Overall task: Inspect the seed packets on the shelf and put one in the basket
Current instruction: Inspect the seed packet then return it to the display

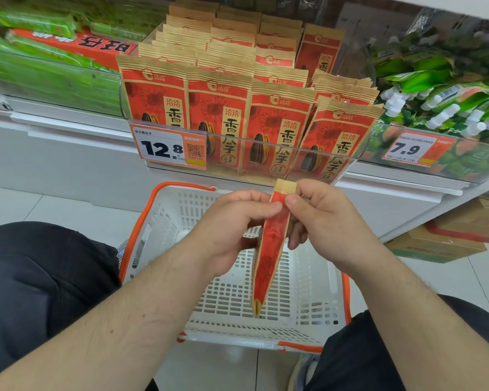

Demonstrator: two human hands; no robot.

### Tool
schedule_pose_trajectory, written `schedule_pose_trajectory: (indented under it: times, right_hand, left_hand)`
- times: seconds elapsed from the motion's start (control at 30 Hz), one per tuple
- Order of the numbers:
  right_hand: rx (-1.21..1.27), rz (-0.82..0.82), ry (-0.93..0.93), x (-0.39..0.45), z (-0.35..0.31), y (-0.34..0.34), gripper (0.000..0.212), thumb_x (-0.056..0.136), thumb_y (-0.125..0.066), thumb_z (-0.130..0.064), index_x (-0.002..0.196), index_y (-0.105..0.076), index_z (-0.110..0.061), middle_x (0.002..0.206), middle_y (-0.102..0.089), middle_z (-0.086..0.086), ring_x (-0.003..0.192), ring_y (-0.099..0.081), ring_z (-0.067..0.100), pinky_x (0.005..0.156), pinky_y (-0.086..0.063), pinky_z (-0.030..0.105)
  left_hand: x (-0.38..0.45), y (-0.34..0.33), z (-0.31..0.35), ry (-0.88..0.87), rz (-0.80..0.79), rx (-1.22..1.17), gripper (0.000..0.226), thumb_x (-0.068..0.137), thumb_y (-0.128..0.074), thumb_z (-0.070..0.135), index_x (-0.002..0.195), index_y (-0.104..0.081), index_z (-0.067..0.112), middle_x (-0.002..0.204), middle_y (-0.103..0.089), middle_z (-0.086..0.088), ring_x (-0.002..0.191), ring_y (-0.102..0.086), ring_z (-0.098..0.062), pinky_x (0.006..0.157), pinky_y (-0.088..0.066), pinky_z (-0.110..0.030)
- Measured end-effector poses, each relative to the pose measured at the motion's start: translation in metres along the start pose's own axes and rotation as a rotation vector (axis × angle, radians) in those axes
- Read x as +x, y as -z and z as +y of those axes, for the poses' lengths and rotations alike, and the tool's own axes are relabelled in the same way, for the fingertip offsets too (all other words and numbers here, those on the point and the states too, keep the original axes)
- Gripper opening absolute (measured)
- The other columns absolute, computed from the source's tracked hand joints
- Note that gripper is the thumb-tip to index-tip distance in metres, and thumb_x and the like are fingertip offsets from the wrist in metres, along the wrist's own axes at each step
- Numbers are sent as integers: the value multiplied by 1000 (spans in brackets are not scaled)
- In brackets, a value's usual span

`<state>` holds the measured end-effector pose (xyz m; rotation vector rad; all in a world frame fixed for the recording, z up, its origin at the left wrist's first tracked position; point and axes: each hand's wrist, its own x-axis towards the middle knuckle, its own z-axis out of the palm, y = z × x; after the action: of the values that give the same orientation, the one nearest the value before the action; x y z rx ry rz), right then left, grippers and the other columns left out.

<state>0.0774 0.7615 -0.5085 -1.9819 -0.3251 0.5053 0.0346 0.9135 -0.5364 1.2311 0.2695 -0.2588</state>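
I hold one red and tan seed packet (268, 258) edge-on above the white basket (308, 283) with orange rim. My left hand (232, 230) pinches the packet near its top from the left, and my right hand (322, 218) pinches it from the right, thumb on the red face. The packet hangs upright with its bottom end just above the basket floor. Rows of the same red seed packets (218, 108) stand on the shelf behind a transparent rail, above the basket.
A price tag reading 12.8 (167, 148) hangs on the rail; another reading 7.9 (410, 149) is to the right. Green packaged goods (45, 66) fill the shelf left and right. Cardboard boxes (449, 238) sit on the floor at right. My knees flank the basket.
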Motion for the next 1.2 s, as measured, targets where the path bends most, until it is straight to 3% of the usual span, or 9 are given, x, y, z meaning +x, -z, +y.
schedule_pose_trajectory:
  times: [0.1, 0.2, 0.3, 0.5, 0.67, 0.87, 1.03, 1.2]
  right_hand:
    - [9, -18, 14, 0, 0, 1, 22, 104, -46, -9, 86, -53, 2, 61, -66, 8, 47, -60, 16, 50, -44, 24]
    - [40, -79, 35, -2, -4, 2, 4, 99, -56, -4, 101, -59, -4, 65, -66, 19, 51, -60, 15, 52, -49, 24]
    - [3, -137, 57, -4, -5, 3, 21, 94, -61, 1, 110, -57, -11, 63, -61, 17, 56, -60, 20, 56, -52, 24]
    - [-70, -171, 83, -5, -5, 5, 28, 95, -59, 3, 116, -52, -13, 62, -56, 5, 59, -60, 22, 61, -55, 30]
    - [-227, -326, 49, -10, -10, 4, 61, 96, -62, -8, 139, -38, -43, 66, -69, 3, 64, -71, 20, 72, -60, 48]
    - [-296, -339, 50, -11, -13, 0, 68, 98, -56, -7, 148, -30, -46, 71, -71, 4, 66, -72, 18, 72, -61, 45]
    - [-316, -443, -28, -15, -14, -1, 98, 89, -68, -6, 149, -10, -58, 74, -75, 10, 67, -74, 19, 74, -62, 46]
    - [-301, -490, -4, -12, -11, -2, 97, 92, -64, 0, 150, -9, -56, 81, -75, 13, 70, -75, 21, 72, -62, 43]
  left_hand:
    - [0, 1, 0, 33, -4, -57, 8, 79, -68, 20, 80, -64, 13, 72, -67, -6, 71, -63, -20, 69, -46, -37]
    - [1, 0, 1, 39, 14, -87, 9, 85, -65, 18, 76, -63, 15, 68, -66, -4, 71, -63, -22, 71, -48, -38]
    - [2, 1, 1, 40, 36, -114, 13, 88, -63, 16, 75, -64, 16, 69, -66, -4, 73, -62, -24, 75, -49, -42]
    - [1, -1, 0, 49, 59, -120, 12, 88, -64, 18, 77, -65, 15, 71, -66, -4, 74, -62, -24, 76, -50, -44]
    - [1, 0, 2, 45, 131, -159, 13, 89, -63, 19, 76, -64, 16, 63, -61, 2, 76, -58, -23, 75, -48, -43]
    - [1, 0, 0, 57, 179, -152, 16, 89, -65, 19, 73, -67, 18, 66, -63, 1, 84, -56, -27, 79, -44, -46]
    - [1, -1, 3, 59, 194, -194, 21, 91, -63, 20, 70, -63, 18, 61, -60, 3, 76, -57, -21, 77, -44, -43]
    - [2, 0, 2, 77, 201, -204, 21, 90, -63, 20, 69, -59, 18, 60, -60, 3, 78, -56, -21, 80, -43, -44]
